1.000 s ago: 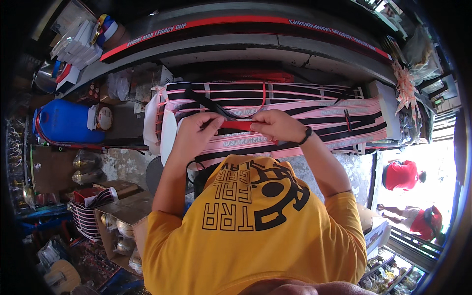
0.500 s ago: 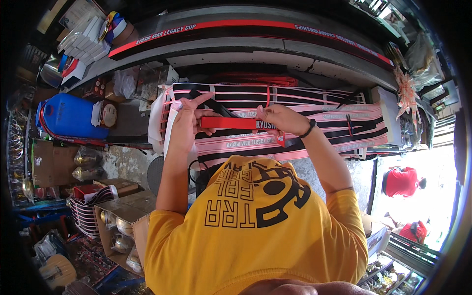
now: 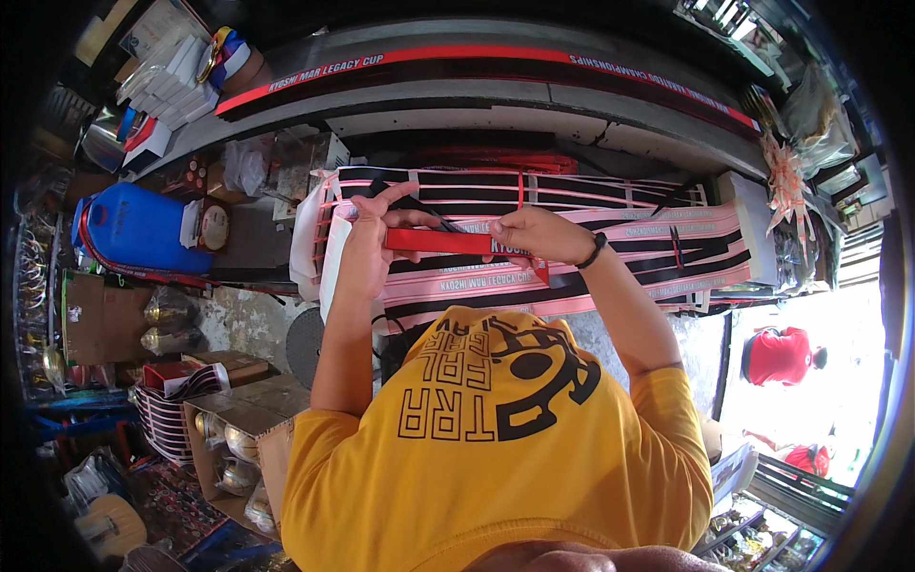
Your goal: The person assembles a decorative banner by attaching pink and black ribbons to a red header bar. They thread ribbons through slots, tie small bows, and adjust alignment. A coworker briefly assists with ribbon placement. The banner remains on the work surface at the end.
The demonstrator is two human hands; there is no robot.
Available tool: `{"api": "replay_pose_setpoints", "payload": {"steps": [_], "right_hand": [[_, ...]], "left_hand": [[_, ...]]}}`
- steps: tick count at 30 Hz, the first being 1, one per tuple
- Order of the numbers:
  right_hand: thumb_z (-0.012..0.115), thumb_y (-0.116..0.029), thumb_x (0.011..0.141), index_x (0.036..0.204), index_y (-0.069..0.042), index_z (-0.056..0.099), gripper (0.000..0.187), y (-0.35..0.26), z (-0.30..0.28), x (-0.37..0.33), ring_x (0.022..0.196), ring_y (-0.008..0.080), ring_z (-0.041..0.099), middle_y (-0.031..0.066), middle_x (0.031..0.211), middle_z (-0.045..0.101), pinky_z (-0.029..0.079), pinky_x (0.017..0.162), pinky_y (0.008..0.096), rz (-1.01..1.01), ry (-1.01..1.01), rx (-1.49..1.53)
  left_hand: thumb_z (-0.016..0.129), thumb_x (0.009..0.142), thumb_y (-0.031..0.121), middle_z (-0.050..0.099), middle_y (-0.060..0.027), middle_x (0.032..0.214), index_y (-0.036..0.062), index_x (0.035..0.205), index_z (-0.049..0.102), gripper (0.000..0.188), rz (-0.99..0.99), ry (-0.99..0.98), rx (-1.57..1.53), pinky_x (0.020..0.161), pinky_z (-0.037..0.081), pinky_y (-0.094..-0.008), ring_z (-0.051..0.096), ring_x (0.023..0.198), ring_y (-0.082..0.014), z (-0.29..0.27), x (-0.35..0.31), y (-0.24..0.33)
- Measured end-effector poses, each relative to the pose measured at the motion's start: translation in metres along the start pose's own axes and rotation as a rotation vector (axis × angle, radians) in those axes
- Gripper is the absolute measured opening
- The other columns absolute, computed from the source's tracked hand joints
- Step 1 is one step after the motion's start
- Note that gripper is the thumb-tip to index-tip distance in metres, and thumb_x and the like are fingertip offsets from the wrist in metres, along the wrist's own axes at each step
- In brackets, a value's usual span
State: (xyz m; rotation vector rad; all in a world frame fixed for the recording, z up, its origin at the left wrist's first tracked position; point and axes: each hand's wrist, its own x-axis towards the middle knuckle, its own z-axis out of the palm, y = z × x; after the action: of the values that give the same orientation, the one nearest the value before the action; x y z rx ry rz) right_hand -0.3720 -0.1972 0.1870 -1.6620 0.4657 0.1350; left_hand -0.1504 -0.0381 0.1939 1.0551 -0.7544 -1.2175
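A red printed ribbon is stretched between my two hands above the worktable. My left hand has its lower fingers closed round the ribbon's left end, while its index finger points out to the upper right. My right hand pinches the ribbon farther along, with a dark band on that wrist. A short red tail hangs below the right fingers. Beneath both hands lie pink and black printed ribbon strips, spread lengthwise. A black strap-like piece sits just beyond my left hand, partly hidden by it.
A long red printed ribbon runs along the back shelf. Left stands a blue plastic container. A cardboard box with wrapped round items is low left. Another person in red is outside at right.
My left hand has shifted slightly to the right and down, its thumb now lower against the ribbon. My right hand keeps its pinch with little movement.
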Motion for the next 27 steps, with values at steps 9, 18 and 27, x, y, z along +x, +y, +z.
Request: {"api": "replay_pose_setpoints", "payload": {"steps": [9, 18, 27], "right_hand": [[0.067, -0.030, 0.092, 0.100, -0.003, 0.067, 0.028, -0.006, -0.004, -0.013, 0.055, 0.0047, 0.051, -0.0022, 0.063, 0.055, 0.041, 0.052, 0.0216, -0.059, 0.044, -0.080], [0.068, -0.021, 0.090, 0.093, -0.001, 0.065, 0.020, -0.018, -0.061, -0.092, 0.058, 0.0059, 0.056, -0.0001, 0.065, 0.060, 0.046, 0.054, 0.0219, 0.096, 0.153, -0.192], [0.069, -0.009, 0.087, 0.099, 0.003, 0.064, 0.018, -0.021, -0.130, -0.182, 0.059, 0.0065, 0.056, 0.0021, 0.068, 0.061, 0.044, 0.053, 0.0210, 0.252, 0.259, -0.144]], "left_hand": [[0.065, 0.080, -0.010, 0.063, -0.0069, 0.100, 0.0091, 0.124, 0.059, 0.048, 0.367, 0.284, 0.701, 0.069, 0.052, -0.0260, 0.063, 0.086, -0.0137, -0.007, -0.007, 0.017], [0.059, 0.089, -0.005, 0.062, -0.0078, 0.108, 0.0088, 0.122, 0.063, 0.037, 0.749, 0.836, 1.150, 0.067, 0.056, -0.0251, 0.060, 0.090, -0.0133, -0.096, -0.039, 0.112], [0.060, 0.089, -0.006, 0.060, -0.0055, 0.097, 0.0051, 0.121, 0.062, 0.033, 0.770, 1.103, 1.183, 0.071, 0.053, -0.0250, 0.057, 0.082, -0.0123, -0.197, -0.069, 0.161]]}}
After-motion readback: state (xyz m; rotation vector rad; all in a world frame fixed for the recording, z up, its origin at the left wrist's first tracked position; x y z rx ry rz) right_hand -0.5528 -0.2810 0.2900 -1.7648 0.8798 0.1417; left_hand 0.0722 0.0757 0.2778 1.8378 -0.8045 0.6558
